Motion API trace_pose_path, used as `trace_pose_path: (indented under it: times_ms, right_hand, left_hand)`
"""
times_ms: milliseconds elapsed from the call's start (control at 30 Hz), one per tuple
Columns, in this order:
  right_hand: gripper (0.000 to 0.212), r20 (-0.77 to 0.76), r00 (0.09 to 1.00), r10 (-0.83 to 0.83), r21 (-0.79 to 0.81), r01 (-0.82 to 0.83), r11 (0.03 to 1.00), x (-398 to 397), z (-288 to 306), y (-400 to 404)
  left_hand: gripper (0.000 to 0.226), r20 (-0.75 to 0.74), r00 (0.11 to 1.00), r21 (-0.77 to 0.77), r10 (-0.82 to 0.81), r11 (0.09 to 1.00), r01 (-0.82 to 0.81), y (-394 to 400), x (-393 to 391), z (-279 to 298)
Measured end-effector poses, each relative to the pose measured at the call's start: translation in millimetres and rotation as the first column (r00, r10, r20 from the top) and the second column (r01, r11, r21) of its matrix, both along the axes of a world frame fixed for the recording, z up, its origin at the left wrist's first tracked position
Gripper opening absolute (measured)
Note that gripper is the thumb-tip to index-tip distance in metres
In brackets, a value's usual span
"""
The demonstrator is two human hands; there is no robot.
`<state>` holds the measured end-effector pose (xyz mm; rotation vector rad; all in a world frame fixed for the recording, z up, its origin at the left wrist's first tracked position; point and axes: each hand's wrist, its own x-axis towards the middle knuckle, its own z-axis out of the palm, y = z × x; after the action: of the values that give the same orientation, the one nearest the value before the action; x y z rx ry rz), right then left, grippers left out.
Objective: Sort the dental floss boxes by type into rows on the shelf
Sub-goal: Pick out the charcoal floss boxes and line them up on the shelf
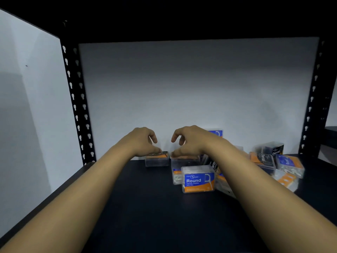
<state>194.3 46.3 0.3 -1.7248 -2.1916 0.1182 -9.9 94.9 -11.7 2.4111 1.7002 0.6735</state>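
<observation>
Your left hand (144,141) pinches a charcoal box (157,159) against the shelf's (145,216) back edge; your right hand (187,141) grips its neighbour (184,160). One row looks begun, while a round-floss box (198,179) and the jumbled heap (273,161) rightward remain unsorted.

— How many hands?
— Two: left hand (144,141), right hand (189,141).
— Floss boxes?
— At least eight clear boxes; the blurred pile at right prevents an exact count.
— Shelves?
— One dark shelf (145,207).
</observation>
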Motion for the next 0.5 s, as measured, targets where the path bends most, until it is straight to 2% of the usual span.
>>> trace_pose_path:
  times_ms: [100,267,400,500]
  right_hand:
    - [0.06,-0.013,1.0,-0.002,-0.003,0.002,1.0,-1,-7,4]
    - [0.069,0.075,0.997,-0.019,0.033,0.016,0.999,2,-16,-3]
    - [0.077,0.094,0.995,-0.015,0.062,0.009,0.998,4,-25,-8]
    - [0.08,0.116,0.992,-0.042,0.026,0.039,0.999,3,-30,-6]
  left_hand:
    - [0.041,0.018,1.0,0.015,-0.014,1.0,0.014,13,-5,-13]
    - [0.051,-0.048,0.997,0.008,-0.063,0.998,0.064,24,-17,-32]
    - [0.073,-0.182,0.979,-0.036,-0.096,0.995,0.091,26,-16,-44]
    - [0.076,-0.235,0.964,-0.104,-0.124,0.989,0.102,25,-14,-53]
